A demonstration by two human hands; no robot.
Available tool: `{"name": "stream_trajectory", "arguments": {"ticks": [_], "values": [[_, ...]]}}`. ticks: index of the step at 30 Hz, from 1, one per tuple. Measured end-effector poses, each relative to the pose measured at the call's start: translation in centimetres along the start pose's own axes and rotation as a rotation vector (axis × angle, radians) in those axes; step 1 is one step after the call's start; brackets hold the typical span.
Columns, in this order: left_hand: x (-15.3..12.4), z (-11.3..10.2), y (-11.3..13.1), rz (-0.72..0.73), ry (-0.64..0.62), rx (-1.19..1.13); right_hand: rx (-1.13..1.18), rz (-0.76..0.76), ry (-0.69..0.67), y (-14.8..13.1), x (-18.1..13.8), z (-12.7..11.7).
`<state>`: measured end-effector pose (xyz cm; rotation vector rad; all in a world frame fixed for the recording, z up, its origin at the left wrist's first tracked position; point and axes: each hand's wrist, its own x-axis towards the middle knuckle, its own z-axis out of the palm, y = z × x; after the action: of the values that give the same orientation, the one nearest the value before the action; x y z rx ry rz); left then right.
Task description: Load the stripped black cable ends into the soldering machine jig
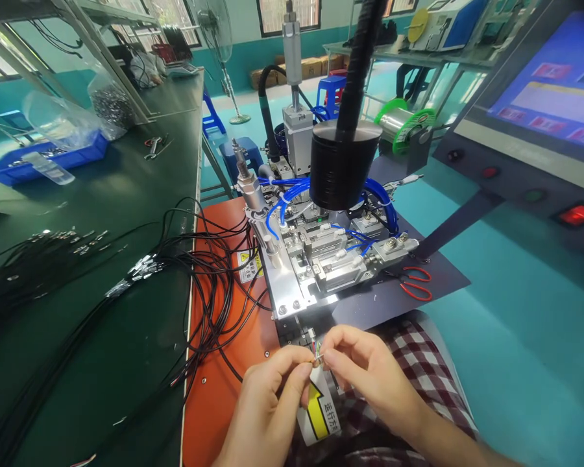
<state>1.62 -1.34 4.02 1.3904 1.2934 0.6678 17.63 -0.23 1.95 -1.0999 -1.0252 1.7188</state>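
Observation:
My left hand (pixel 267 402) and my right hand (pixel 365 370) meet at the near edge of an orange bench top (pixel 214 402), fingertips pinched together. Between them sits the stripped end of a cable (pixel 317 353), with thin coloured wires fanned out. Both hands are closed on that cable end. Just beyond them stands a metal fixture machine (pixel 316 253) with blue air hoses and a black cylindrical lamp head (pixel 343 162) over it. A white label with a yellow arrow (pixel 318 408) lies under my fingers.
A tangle of black cables (pixel 194 272) spreads over the orange top and the green bench (pixel 102 227) to the left. Red-handled scissors (pixel 413 282) lie right of the machine. A blue bin (pixel 53 155), a solder spool (pixel 403 123) and a control screen (pixel 549 84) stand around.

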Motion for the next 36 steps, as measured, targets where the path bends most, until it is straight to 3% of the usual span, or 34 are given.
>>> {"name": "stream_trajectory", "arguments": {"ticks": [11, 24, 30, 36], "values": [[-0.2, 0.5, -0.3, -0.076, 0.09, 0.024, -0.025, 0.013, -0.003, -0.2, -0.5, -0.1], [-0.1, 0.6, 0.0, -0.177, 0.11, -0.195, 0.043, 0.043, 0.044, 1.3, -0.2, 1.0], [0.4, 0.2, 0.5, -0.184, 0.032, -0.354, 0.059, 0.047, -0.034, 1.3, 0.0, 0.5], [0.5, -0.4, 0.1, -0.315, -0.126, -0.621, -0.06, 0.045, -0.091, 0.5, 0.2, -0.1]]}}
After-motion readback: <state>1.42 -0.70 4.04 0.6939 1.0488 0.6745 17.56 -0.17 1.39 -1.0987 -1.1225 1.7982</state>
